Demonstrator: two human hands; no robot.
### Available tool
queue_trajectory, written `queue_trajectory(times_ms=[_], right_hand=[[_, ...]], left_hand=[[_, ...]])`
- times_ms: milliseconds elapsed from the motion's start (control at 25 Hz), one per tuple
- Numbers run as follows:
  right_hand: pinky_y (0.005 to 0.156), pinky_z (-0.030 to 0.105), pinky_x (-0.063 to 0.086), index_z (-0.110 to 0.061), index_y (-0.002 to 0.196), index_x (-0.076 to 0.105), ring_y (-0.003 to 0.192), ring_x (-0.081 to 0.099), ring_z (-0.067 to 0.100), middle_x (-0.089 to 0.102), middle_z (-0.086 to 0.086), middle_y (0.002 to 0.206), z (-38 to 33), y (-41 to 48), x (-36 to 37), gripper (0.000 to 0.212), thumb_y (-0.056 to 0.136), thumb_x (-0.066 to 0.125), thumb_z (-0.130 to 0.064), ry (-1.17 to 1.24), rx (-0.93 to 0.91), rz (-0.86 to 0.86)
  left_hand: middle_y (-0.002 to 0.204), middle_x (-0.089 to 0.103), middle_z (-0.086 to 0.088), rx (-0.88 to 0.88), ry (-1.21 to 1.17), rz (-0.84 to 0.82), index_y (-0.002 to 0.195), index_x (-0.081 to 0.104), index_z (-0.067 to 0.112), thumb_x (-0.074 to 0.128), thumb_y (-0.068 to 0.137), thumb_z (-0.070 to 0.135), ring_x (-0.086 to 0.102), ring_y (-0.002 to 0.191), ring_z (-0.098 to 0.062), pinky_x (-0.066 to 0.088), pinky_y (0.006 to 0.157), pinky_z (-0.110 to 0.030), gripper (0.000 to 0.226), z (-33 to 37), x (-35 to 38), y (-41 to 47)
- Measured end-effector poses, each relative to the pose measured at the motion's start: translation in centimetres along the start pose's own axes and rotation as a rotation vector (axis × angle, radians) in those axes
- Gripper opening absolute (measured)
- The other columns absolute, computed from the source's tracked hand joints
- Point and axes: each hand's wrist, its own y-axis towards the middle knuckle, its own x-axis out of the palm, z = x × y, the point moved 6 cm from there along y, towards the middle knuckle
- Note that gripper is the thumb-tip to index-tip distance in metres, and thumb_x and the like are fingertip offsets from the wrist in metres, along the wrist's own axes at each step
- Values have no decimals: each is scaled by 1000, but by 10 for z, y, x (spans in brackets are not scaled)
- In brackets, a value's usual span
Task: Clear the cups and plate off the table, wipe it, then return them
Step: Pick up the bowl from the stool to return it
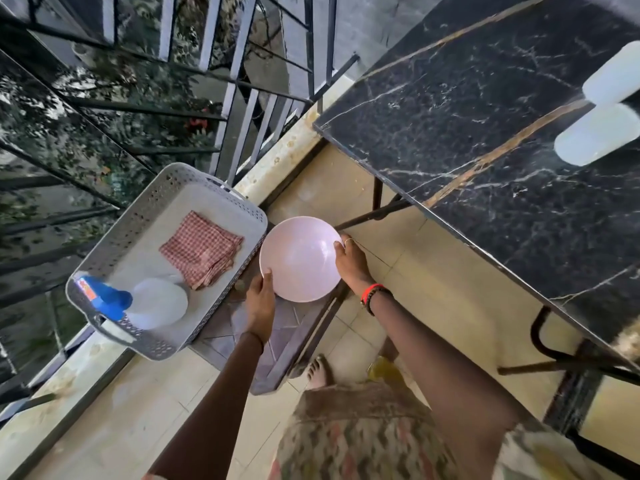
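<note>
Pale floor tiles and a dark metal railing (242,109) bounded a balcony, with greenery beyond the bars on the left. At the near centre the left hand (261,303) gripped the near-left rim of a pink plate (299,259), thumb lying over the edge and fingers under it, while the right hand (349,265) clasped the right rim in the same way, with a thin ring (349,240) on one finger and red and black bands (374,296) round the wrist. Held level between the two hands, the plate sat over the far end of a low patterned stand (287,341); whether it touched the stand I could not tell. Just left of the plate, on the same stand, a grey perforated basket (138,216) held a folded red checked cloth (201,249) toward its far side and a spray bottle (152,303) with a blue head lying toward its near side. Well apart to the right stood the black marble worktop (467,116), and two translucent white cups (595,135) stood side by side near its right edge. A bare foot (318,372) showed on the floor tiles beside the near end of the stand.
</note>
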Motion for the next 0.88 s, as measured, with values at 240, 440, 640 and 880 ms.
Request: queue_trajectory(times_ms=[240, 440, 640, 880], right_hand=[[97, 30, 41, -4, 135, 49, 124, 50, 31, 54, 17, 135, -5, -14, -5, 38, 101, 34, -8, 30, 54, 11], [98, 31, 41, 0, 131, 51, 123, 50, 30, 55, 18, 133, -27, -41, -27, 36, 101, 35, -8, 80, 45, 37], [94, 36, 44, 3, 123, 57, 115, 54, 33, 61, 19, 124, -55, -77, -68, 32, 98, 38, -6, 127, -27, 106], [70, 24, 37, 0, 109, 61, 93, 51, 20, 62, 15, 106, -54, -118, -131, 27, 99, 39, -11, 229, -9, 205]], left_hand=[[107, 61, -15, -42, -102, 137, 120, 58, -11, 43, 103, 20, 52, 97, -21, 44, 83, -30, 39, 19, -4, -14], [119, 62, -16, 33, -83, 143, 125, 60, -3, 43, 103, 23, 55, 106, -27, 47, 97, -43, 38, 62, -15, -37], [99, 60, -10, 164, -97, 82, 106, 65, 6, 43, 103, 22, 53, 93, -24, 43, 83, -35, 28, 113, -12, -72], [107, 61, -12, 240, -40, -28, 113, 63, 2, 45, 102, 25, 54, 101, -26, 47, 90, -39, 31, 164, 22, -110]])
